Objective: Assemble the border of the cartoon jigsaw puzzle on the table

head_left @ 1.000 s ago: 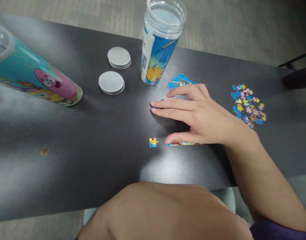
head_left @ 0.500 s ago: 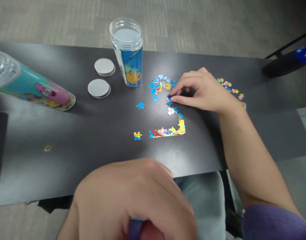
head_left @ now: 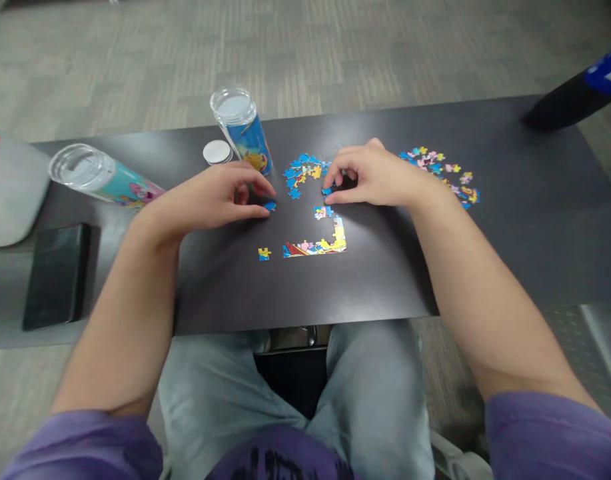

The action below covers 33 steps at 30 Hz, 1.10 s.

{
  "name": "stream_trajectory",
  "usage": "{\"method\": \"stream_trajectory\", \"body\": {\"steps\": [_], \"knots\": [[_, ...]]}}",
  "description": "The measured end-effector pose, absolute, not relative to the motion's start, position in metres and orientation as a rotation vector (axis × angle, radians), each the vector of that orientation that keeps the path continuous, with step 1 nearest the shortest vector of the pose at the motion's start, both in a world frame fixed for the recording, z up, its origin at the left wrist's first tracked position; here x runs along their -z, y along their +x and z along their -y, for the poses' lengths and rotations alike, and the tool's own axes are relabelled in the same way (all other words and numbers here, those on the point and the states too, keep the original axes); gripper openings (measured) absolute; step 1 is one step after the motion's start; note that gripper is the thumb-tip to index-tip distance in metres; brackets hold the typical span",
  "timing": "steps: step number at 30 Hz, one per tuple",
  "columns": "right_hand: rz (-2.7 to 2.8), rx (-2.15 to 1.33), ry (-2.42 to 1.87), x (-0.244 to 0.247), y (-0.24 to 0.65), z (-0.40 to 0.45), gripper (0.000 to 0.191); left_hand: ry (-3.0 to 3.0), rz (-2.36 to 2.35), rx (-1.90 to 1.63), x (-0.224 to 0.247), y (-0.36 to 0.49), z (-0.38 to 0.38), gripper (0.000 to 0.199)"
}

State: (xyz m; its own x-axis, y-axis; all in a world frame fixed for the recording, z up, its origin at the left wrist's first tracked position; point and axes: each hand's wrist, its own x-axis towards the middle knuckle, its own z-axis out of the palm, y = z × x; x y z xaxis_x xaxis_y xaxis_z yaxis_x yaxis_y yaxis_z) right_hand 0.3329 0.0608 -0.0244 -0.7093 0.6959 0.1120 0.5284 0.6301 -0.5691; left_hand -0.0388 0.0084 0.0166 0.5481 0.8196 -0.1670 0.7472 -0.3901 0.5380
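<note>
Left hand has gone from the bottom foreground, where it loomed large, out to the middle of the frame, and the view now takes in more of the table and a dark phone at lower left. Its thumb tip touches a plain blue piece, the forefinger curved just above with a slight gap; I cannot tell whether the piece is pinched. Near the centre, the right hand has thumb and forefinger nearly together on a small blue piece, apparently held between the tips. Assembly looks early: an L-shaped strip lies joined below centre, with a pink-and-blue clump just above its upright arm. Plenty remains loose — a yellow-and-blue piece left of the strip, a cluster above, and a scattered pile at upper right. The strip's long axis runs left to right, rising faintly rightward — its short arm points up the frame at the right end.
</note>
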Motion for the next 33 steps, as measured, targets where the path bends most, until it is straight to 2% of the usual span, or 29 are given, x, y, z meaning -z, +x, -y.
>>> {"method": "stream_trajectory", "body": {"steps": [7, 14, 18, 24, 33], "knots": [[2.468, -0.915, -1.028, 0.013, 0.346, -0.062, 0.035, 2.183, -1.299, -0.188, -0.001, -0.042, -0.006, 0.043], [2.349, -1.167, -1.099, -0.001, 0.354, -0.057, 0.051, 2.290, -1.375, -0.319, -0.001, -0.030, 0.009, 0.043], [2.342, -1.256, -1.057, -0.002, 0.354, -0.058, 0.047, 2.413, -1.215, -0.435, -0.001, 0.007, 0.016, 0.032], [2.348, -1.317, -0.996, 0.005, 0.349, -0.058, 0.040, 2.567, -1.196, -0.222, 0.002, 0.056, 0.011, 0.034], [2.312, -1.290, -1.032, 0.009, 0.346, -0.056, 0.050, 2.494, -1.315, -0.382, 0.014, 0.049, 0.012, 0.035]]}}
